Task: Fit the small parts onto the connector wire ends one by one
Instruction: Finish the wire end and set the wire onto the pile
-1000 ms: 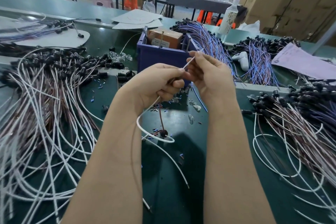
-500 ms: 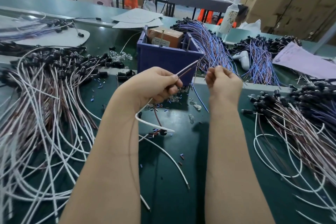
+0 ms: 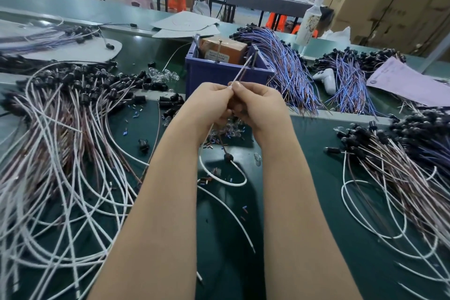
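Table [image 3: 328,173] carries wire heaps [image 3: 60,141] along its left and right edges and a blue bin [image 3: 226,73] toward the far edge. Just short of that bin your left hand [image 3: 209,105] and right hand [image 3: 260,105] meet, fingers [image 3: 237,85] of both pinched on the white wire [image 3: 239,72]. Its free end slants up and away toward the bin, so push along that axis; any small part is hidden between your fingertips.
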{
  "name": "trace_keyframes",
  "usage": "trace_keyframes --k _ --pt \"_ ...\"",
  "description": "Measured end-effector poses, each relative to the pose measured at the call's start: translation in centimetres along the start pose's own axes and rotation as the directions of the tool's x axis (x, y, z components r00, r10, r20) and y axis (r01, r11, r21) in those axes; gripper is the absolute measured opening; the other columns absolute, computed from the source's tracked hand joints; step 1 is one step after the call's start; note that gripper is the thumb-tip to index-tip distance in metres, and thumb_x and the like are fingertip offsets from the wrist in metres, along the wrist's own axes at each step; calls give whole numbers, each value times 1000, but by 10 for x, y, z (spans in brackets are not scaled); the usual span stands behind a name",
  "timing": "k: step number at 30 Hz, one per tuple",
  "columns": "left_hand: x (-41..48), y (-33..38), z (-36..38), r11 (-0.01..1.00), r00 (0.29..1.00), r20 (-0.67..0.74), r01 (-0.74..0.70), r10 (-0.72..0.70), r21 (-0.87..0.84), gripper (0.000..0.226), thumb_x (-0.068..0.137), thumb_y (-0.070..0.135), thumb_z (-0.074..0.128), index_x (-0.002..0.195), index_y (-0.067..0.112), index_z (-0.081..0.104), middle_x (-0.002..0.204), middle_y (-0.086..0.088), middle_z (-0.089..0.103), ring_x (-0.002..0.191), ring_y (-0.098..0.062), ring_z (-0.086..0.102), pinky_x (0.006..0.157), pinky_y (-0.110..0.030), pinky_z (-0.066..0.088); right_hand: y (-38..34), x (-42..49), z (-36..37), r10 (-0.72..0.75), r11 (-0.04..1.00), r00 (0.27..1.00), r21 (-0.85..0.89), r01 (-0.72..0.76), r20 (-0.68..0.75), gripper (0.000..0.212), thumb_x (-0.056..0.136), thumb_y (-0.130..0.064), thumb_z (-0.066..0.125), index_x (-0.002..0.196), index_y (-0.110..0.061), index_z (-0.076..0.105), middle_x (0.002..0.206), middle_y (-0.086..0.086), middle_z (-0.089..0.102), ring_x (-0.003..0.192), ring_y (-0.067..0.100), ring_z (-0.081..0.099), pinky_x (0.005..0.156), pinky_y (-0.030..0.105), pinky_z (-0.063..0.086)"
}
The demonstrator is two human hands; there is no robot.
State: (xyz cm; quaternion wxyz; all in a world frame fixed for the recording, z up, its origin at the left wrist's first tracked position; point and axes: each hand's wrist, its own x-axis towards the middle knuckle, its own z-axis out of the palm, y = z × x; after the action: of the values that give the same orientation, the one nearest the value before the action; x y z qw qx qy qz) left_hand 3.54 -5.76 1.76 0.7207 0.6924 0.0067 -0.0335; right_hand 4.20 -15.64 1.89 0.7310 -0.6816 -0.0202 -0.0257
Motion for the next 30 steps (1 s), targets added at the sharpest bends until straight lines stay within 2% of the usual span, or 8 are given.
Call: trace_keyframes --k 4,8,12,14,16,20,26,30 --pt "5 -4 0 995 982 -187 38 -20 92 35 102 18 35 76 14 59 69 -1 61 51 -5 52 44 -14 40 5 3 -1 -16 999 987 37 22 -158 18 99 -11 45 85 -13 55 70 6 67 60 16 65 63 28 56" --pt "9 -7 -6 989 949 -314 14 33 145 38 100 14 35 70 15 58 58 1 49 43 -9 37 41 -19 27 4 9 -5 59 995 992 91 -49 -112 19 103 -9 30 105 -15 49 53 -3 63 48 9 60 49 19 50" --pt "11 -5 -7 998 957 -290 -11 30 68 35 98 10 34 73 13 58 41 5 43 27 -4 27 34 -12 19 6 11 -4 -31 999 991 -16 29 -134 18 100 -4 33 113 -14 41 67 1 63 48 7 55 49 17 44" --pt "12 -4 -6 999 957 -289 -7 18 37 35 100 11 33 75 12 58 34 10 41 26 -4 25 34 -10 19 9 10 -6 -88 992 981 -100 71 -175 10 100 -7 36 105 -14 41 71 0 66 42 4 53 52 21 44" --pt "13 -5 -7 1000 959 -283 -2 0 -6 36 101 13 32 76 11 57 32 11 40 26 -4 24 34 -10 19 12 10 -7 -133 984 968 -147 103 -213 13 99 -9 39 92 -20 40 74 -1 68 39 4 51 57 27 43" --pt "14 -5 -7 998 964 -265 5 -19 -55 35 102 14 31 78 10 56 31 12 39 25 -3 23 33 -10 18 15 12 -6 -160 981 954 -149 125 -255 11 98 -8 42 95 -19 43 79 1 68 40 5 48 56 26 41" --pt "17 -5 -6 997 974 -223 18 -34 -73 34 103 15 31 82 8 57 33 11 40 27 -3 24 33 -11 19 18 17 -6 -168 980 951 -147 133 -261 18 95 -1 43 103 -16 48 88 -2 63 45 0 49 68 28 46" --pt "18 -5 -5 996 977 -208 22 -39 -86 34 103 14 31 83 8 57 33 11 39 27 -3 24 33 -10 18 19 19 -6 -173 978 954 -159 136 -245 23 93 3 42 106 -14 51 88 -3 63 43 -3 49 63 24 44"
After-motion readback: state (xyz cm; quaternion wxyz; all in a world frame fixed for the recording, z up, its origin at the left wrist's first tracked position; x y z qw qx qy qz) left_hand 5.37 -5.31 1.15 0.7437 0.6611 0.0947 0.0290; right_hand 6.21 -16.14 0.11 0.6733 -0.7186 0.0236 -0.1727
